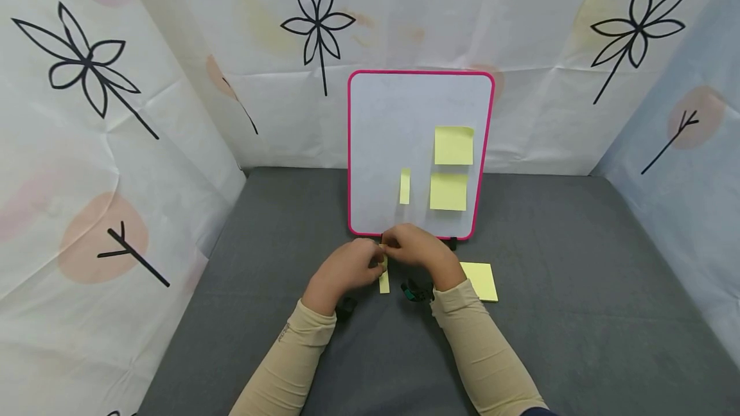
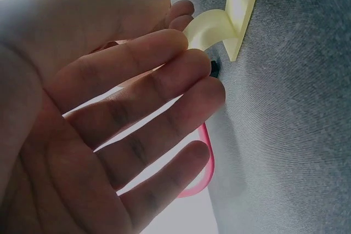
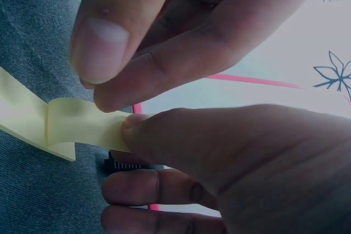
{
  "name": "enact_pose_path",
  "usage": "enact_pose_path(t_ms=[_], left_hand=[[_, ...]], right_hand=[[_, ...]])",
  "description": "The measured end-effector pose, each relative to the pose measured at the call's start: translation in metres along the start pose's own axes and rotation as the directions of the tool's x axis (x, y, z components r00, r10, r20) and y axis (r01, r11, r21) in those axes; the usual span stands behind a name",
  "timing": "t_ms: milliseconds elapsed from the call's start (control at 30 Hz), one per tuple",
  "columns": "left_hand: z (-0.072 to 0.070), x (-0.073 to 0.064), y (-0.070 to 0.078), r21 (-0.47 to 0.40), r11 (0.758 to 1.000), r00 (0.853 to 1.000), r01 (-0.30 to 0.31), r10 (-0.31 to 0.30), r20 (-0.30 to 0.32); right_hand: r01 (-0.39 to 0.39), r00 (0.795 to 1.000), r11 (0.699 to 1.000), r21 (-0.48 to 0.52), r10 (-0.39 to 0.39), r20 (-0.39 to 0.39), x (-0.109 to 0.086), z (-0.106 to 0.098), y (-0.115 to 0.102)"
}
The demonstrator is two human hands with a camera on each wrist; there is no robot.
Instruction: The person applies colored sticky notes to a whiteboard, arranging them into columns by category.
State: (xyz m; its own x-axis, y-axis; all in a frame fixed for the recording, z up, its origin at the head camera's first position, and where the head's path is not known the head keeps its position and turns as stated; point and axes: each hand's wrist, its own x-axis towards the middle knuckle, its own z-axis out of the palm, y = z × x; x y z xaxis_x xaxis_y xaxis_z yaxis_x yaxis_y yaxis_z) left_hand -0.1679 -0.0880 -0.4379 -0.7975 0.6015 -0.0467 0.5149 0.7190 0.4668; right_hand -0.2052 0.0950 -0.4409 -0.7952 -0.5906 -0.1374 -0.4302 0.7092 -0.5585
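Observation:
A narrow pad of yellow sticky notes (image 1: 384,284) lies on the grey table in front of the whiteboard. Its top strip (image 3: 88,121) is peeled up and bends in an arc away from the pad. My right hand (image 1: 419,249) pinches the free end of that strip between thumb and fingers. Close beside it is my left hand (image 1: 347,271), its fingers (image 2: 151,72) fairly straight and spread apart. The left index fingertip overlaps the strip's curl in the left wrist view. In the right wrist view, the left thumb and index finger hover next to the strip.
A pink-rimmed whiteboard (image 1: 381,121) stands upright behind the hands on black feet. It carries two square yellow notes (image 1: 453,145) and a narrow yellow strip (image 1: 405,186). A square yellow note pad (image 1: 482,282) lies partly behind the right sleeve. Patterned cloth (image 1: 231,31) surrounds the table.

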Motion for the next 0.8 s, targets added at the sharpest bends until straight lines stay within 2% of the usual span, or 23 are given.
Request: enact_pose_path(t_ms=[133,800], left_hand=[[-0.0010,-0.0004,0.0015,0.001,1.000,1.000,-0.002,0.002,-0.007],[0.0004,-0.0008,0.0042,0.000,0.999,0.999,0.032,-0.032,0.040]], right_hand=[[-0.007,1.000,1.000,0.001,0.007,0.004,-0.0003,0.0002,0.0001],[-0.012,1.000,1.000,-0.024,0.012,0.002,-0.0007,0.0005,-0.0010]])
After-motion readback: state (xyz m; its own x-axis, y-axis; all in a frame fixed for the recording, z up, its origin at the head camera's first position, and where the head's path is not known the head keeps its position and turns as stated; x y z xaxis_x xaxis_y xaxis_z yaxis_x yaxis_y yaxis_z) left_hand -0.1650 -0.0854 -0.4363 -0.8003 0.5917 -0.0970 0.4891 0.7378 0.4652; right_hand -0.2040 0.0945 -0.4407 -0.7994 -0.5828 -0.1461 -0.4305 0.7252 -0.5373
